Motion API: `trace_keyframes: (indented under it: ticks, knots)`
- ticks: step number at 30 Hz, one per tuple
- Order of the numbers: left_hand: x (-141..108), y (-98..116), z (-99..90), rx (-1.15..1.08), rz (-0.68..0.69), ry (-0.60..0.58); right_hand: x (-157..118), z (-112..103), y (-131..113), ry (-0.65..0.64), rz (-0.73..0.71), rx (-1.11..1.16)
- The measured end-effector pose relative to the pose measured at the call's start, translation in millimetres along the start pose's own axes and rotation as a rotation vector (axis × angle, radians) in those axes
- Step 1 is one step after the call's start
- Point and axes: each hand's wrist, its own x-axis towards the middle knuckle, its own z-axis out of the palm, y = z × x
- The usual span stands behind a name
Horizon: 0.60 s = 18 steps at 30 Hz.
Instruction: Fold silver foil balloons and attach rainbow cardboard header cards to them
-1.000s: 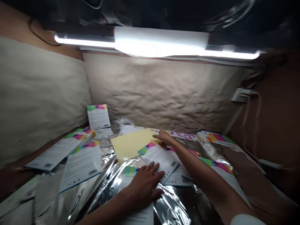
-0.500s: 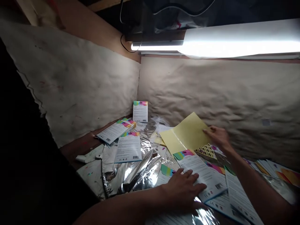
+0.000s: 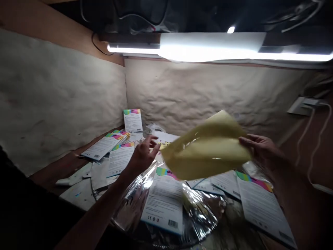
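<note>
Toward the left end of the wooden table, a fanned stack of printed cards with rainbow-striped headers lies near the edge, below a wall lined with crumpled kraft paper. One more card stands upright against the back wall, at the corner. The left hand is raised above the table, open with its fingers spread, and has hold of nothing; its fingertips are just beside the left corner of the yellow sheet but do not clearly touch it. Beneath that hand spreads a crinkled silver foil sheet, with a printed card lying on it. Above the foil, the yellow sheet hangs tilted in the air, clear of the table, with its right edge in the right hand. That hand's curled fingers grip the edge, half closed. Farther right, another printed card lies below the hand, and a white cable runs down the wall from a wall socket.
</note>
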Motion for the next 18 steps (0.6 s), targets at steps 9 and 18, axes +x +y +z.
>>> trace_keyframes:
  ticks: [9,18]
  knots:
    - [-85.3,29.3,60.7,-0.863,-0.480,-0.658,-101.6,52.7,38.8,-0.841,0.419,0.228]
    - [-106.7,23.6,83.6,-1.042,-0.679,-0.578,-128.8,66.3,65.3,-0.314,0.329,0.266]
